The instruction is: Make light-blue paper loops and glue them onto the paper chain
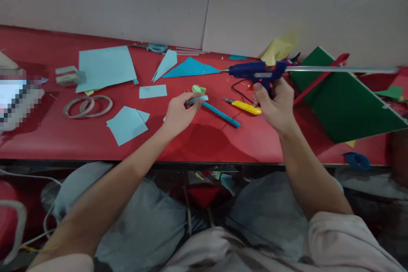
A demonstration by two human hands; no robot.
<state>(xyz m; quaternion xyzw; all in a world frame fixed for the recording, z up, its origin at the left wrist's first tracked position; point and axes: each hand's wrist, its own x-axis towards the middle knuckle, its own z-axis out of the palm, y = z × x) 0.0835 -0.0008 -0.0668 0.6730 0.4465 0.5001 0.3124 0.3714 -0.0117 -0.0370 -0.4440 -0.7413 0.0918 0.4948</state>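
Observation:
My right hand (pixel 277 106) is wrapped round the grip of a blue hot glue gun (pixel 250 70), its nozzle pointing left. A long clear glue stick (pixel 341 69) runs out of its back. In my left hand (pixel 182 111), a small folded piece of light blue paper (pixel 202 98) is pinched between thumb and fingers. A blue paper tube (pixel 222 114) lies just right of those fingers, and a crumpled green paper piece (pixel 199 89) sits behind them. Below the glue gun lies a yellow box cutter (pixel 246 106), near my right hand.
Light blue paper sheets (pixel 106 68), cut pieces (pixel 128 125) and two tape rings (pixel 79 107) lie on the left of the red tabletop (pixel 204 148). Scissors (pixel 156 47) rest near the wall. At right stands a green board (pixel 347 102); a blue roll (pixel 357 160) sits at the front edge.

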